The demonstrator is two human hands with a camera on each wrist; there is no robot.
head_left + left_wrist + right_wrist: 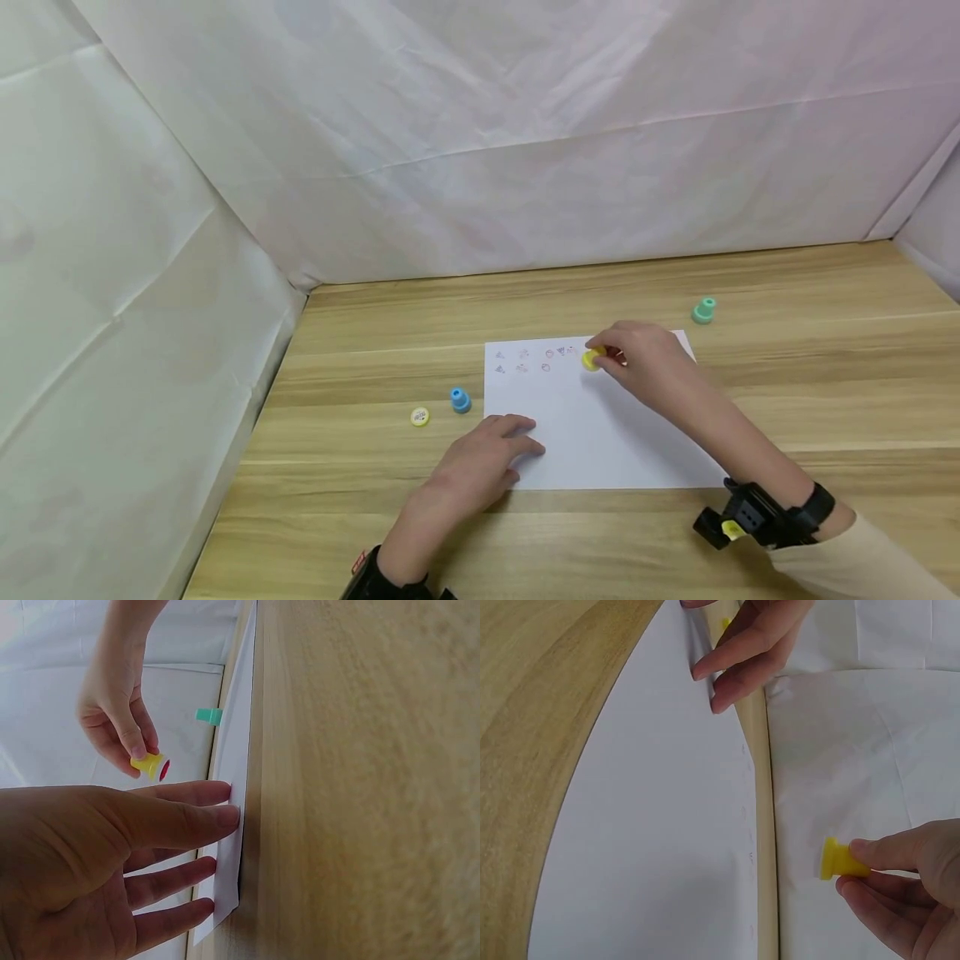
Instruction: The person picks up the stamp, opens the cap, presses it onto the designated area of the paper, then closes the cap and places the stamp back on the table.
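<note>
My right hand pinches the yellow stamp just above the paper; printed marks lie left of it. My left hand presses flat on the sheet, fingers straight. A blue stamp and yellow cap sit beyond it; a green stamp stands behind my grip.

Paper lies mid-table. Left hand rests on its near-left corner; right hand holds a stamp over its far edge. Two stamps lie left of paper, one far right.
</note>
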